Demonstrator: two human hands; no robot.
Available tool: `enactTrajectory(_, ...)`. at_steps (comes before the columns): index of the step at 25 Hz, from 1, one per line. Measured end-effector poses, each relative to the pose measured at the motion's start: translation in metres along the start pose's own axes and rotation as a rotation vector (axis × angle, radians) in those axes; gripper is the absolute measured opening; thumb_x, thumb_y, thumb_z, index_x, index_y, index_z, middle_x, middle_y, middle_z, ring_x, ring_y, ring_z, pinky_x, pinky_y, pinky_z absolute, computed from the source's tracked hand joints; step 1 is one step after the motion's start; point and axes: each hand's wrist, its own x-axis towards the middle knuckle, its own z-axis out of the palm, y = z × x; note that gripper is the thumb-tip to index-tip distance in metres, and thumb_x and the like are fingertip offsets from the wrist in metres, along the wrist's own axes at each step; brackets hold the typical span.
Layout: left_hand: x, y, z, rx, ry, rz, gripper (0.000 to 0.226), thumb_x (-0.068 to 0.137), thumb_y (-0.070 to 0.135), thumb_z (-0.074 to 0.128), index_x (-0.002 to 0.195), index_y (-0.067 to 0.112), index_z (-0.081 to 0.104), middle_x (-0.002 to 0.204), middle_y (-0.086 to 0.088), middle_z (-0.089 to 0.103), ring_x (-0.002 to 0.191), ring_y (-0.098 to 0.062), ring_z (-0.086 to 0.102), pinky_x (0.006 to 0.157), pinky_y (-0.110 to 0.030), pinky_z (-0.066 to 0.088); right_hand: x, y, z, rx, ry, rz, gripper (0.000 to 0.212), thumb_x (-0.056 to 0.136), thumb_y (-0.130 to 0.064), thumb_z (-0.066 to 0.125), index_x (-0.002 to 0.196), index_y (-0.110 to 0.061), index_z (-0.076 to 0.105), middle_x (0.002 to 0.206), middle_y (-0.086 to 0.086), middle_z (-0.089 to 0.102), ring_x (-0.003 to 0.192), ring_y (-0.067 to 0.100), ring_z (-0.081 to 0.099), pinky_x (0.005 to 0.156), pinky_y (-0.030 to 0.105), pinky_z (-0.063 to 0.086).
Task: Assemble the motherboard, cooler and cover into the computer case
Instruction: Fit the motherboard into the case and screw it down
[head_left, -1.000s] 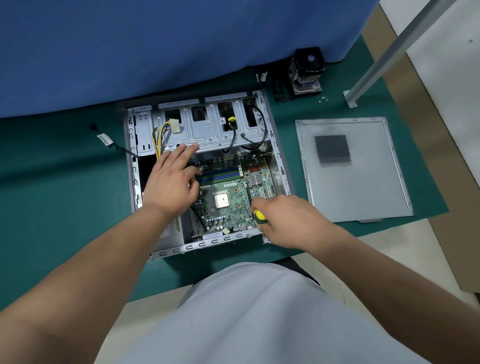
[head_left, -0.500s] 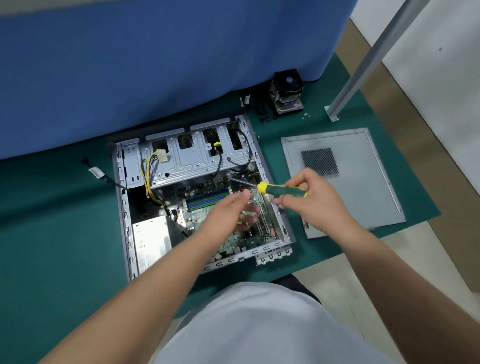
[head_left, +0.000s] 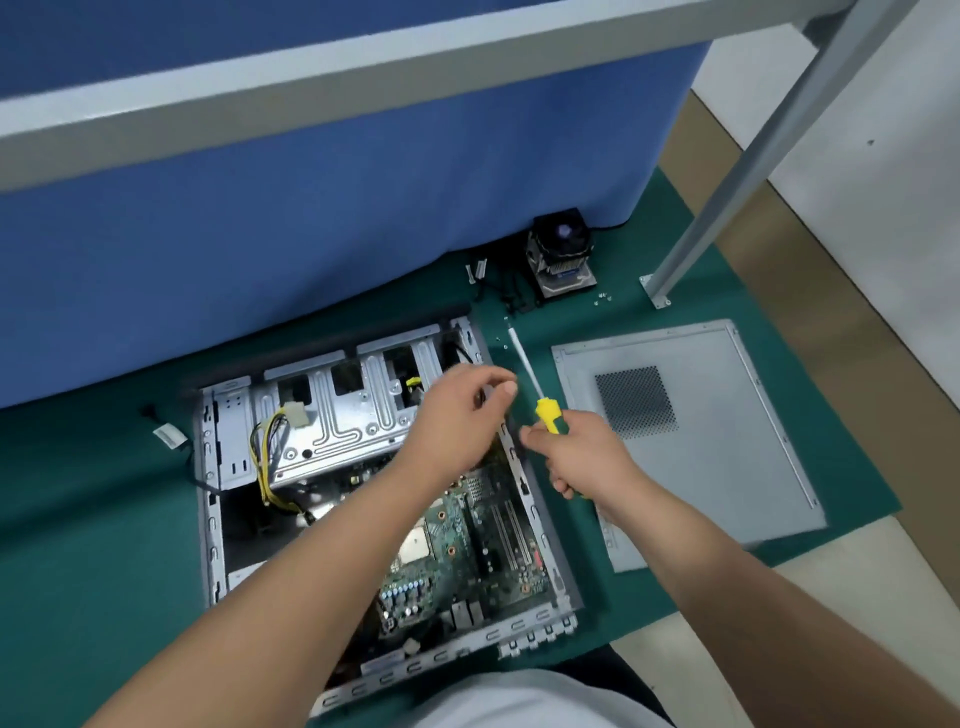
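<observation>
The open grey computer case (head_left: 210, 519) lies on the green mat with the green motherboard (head_left: 467, 545) inside it. My right hand (head_left: 582, 457) grips a yellow-and-green screwdriver (head_left: 545, 413); its shaft points away, its tip above small screws (head_left: 501, 340) on the mat. My left hand (head_left: 457, 415) hovers over the case's far right corner, fingers loosely curled, fingertips near the shaft; whether it holds anything is hidden. The black cooler (head_left: 561, 254) stands at the back. The grey cover (head_left: 727, 441) lies flat to the right.
A blue partition (head_left: 311, 234) rises behind the case. A slanted grey metal post (head_left: 727, 208) is bolted to the mat at the back right. More tiny screws (head_left: 602, 299) lie beside the cooler. Yellow and black cables (head_left: 265, 457) hang in the case's left bay.
Both hands have moved from over the motherboard toward the case's far right corner. The screwdriver swung from lying sideways to pointing away, its tip now near the screws on the mat.
</observation>
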Motion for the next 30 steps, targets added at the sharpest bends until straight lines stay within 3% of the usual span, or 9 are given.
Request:
enactTrajectory(4, 0.025, -0.071, -0.049, 0.558, 0.195, 0.026, 0.047, 0.102, 0.044, 0.05, 0.149, 0.04, 0.044, 0.162, 0.004, 0.035, 0.151, -0.022, 0.026, 0.122, -0.052, 0.025, 0.058, 0.0, -0.025, 0.036, 0.035, 0.051, 0.016, 0.093, -0.026, 0.071, 0.095, -0.011, 0.07, 0.052, -0.003, 0.059, 0.046, 0.012, 0.059, 0.046, 0.023, 0.047)
enactTrajectory(6, 0.028, -0.099, -0.061, 0.699, 0.155, -0.102, 0.057, 0.104, 0.053, 0.039, 0.158, 0.045, 0.023, 0.172, 0.005, 0.006, 0.158, -0.02, -0.001, 0.127, -0.05, 0.005, 0.088, -0.001, -0.028, 0.018, 0.069, 0.042, 0.014, 0.093, -0.021, 0.071, 0.098, -0.008, 0.071, 0.063, -0.001, 0.065, 0.05, 0.008, 0.062, 0.05, 0.022, 0.048)
enactTrajectory(8, 0.026, -0.115, -0.057, 0.777, 0.172, -0.136, 0.061, 0.105, 0.06, 0.024, 0.162, 0.044, 0.01, 0.172, 0.004, -0.006, 0.158, -0.018, -0.013, 0.127, -0.046, -0.006, 0.121, -0.002, -0.024, -0.01, 0.094, 0.043, 0.014, 0.092, -0.023, 0.072, 0.098, -0.011, 0.073, 0.078, 0.005, 0.071, 0.059, 0.01, 0.066, 0.062, 0.03, 0.052)
enactTrajectory(11, 0.028, -0.121, -0.047, 0.825, 0.254, -0.118, 0.061, 0.104, 0.059, 0.022, 0.162, 0.042, 0.013, 0.173, 0.003, 0.002, 0.159, -0.018, -0.007, 0.127, -0.043, -0.006, 0.168, -0.003, -0.011, -0.148, 0.099, 0.061, 0.016, 0.09, -0.037, 0.072, 0.095, -0.022, 0.073, 0.09, 0.009, 0.076, 0.081, 0.026, 0.07, 0.082, 0.039, 0.056)
enactTrajectory(14, 0.03, -0.125, -0.046, 0.842, 0.296, -0.115, 0.06, 0.103, 0.057, 0.027, 0.16, 0.042, 0.019, 0.172, 0.004, 0.007, 0.159, -0.018, -0.002, 0.127, -0.043, -0.003, 0.202, -0.004, 0.008, -0.218, 0.182, 0.014, 0.016, 0.089, -0.035, 0.074, 0.101, -0.024, 0.074, 0.096, 0.008, 0.075, 0.09, 0.03, 0.067, 0.074, 0.03, 0.048)
enactTrajectory(18, 0.028, -0.129, -0.043, 0.854, 0.32, -0.088, 0.06, 0.102, 0.057, 0.03, 0.16, 0.041, 0.021, 0.172, 0.004, 0.009, 0.159, -0.019, 0.001, 0.127, -0.045, 0.0, 0.228, 0.005, 0.033, -0.261, 0.306, -0.03, 0.027, 0.092, -0.029, 0.072, 0.117, -0.017, 0.073, 0.112, 0.013, 0.072, 0.102, 0.035, 0.066, 0.087, 0.038, 0.055)
enactTrajectory(24, 0.03, -0.131, -0.043, 0.846, 0.34, -0.065, 0.059, 0.102, 0.055, 0.032, 0.159, 0.04, 0.023, 0.171, 0.002, 0.013, 0.159, -0.022, 0.005, 0.127, -0.047, 0.002, 0.232, 0.013, 0.049, -0.393, 0.431, -0.069, 0.029, 0.099, -0.034, 0.063, 0.116, -0.012, 0.07, 0.119, 0.017, 0.063, 0.099, 0.038, 0.063, 0.073, 0.032, 0.041)
enactTrajectory(28, 0.031, -0.13, -0.043, 0.834, 0.345, -0.054, 0.059, 0.102, 0.055, 0.032, 0.158, 0.04, 0.024, 0.17, 0.001, 0.015, 0.158, -0.023, 0.007, 0.126, -0.048, 0.004, 0.206, 0.016, 0.042, -0.23, 0.39, -0.053, 0.026, 0.1, -0.035, 0.063, 0.104, -0.01, 0.07, 0.086, 0.008, 0.067, 0.086, 0.033, 0.063, 0.063, 0.03, 0.04)
enactTrajectory(30, 0.031, -0.13, -0.043, 0.832, 0.343, -0.053, 0.058, 0.102, 0.055, 0.033, 0.158, 0.041, 0.024, 0.17, 0.001, 0.016, 0.158, -0.023, 0.007, 0.126, -0.048, 0.004, 0.18, 0.017, 0.036, -0.074, 0.371, -0.054, 0.014, 0.099, -0.031, 0.065, 0.097, -0.019, 0.07, 0.076, -0.001, 0.066, 0.072, 0.022, 0.062, 0.05, 0.018, 0.036)
